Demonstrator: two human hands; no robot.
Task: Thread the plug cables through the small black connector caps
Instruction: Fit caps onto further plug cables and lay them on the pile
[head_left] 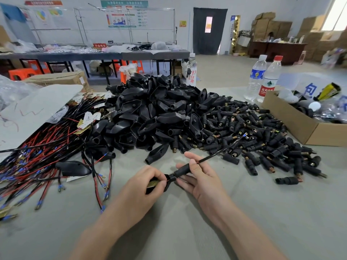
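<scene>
Black plastic connector cap [183,171], small and tubular, is pinched between the thumb and curled fingers of the right hand [202,182], low over the middle of the grey table [187,231]. A thin black cable [216,154] with a red core showing runs out of the cap's far end, up and to the right, ending in blue-tipped terminals above the loose caps. The left hand [144,182] sits just beside the right, its fingers closed round a black plug piece [156,184] with a brass plate, which meets the near end of the cap. Beyond the hands is a heap of small connector caps [253,132], many with brass ends, spreading to the right. Behind and left of it stands a taller heap of larger black shells [159,109], with one shell [73,168] lying apart near the left edge. At far left is a spread of red and black cables [37,156] with blue crimped ends. To the right is an open cardboard box [300,128]; behind it stand two water bottles [262,79], and a third bottle [191,70] stands behind the shells.
</scene>
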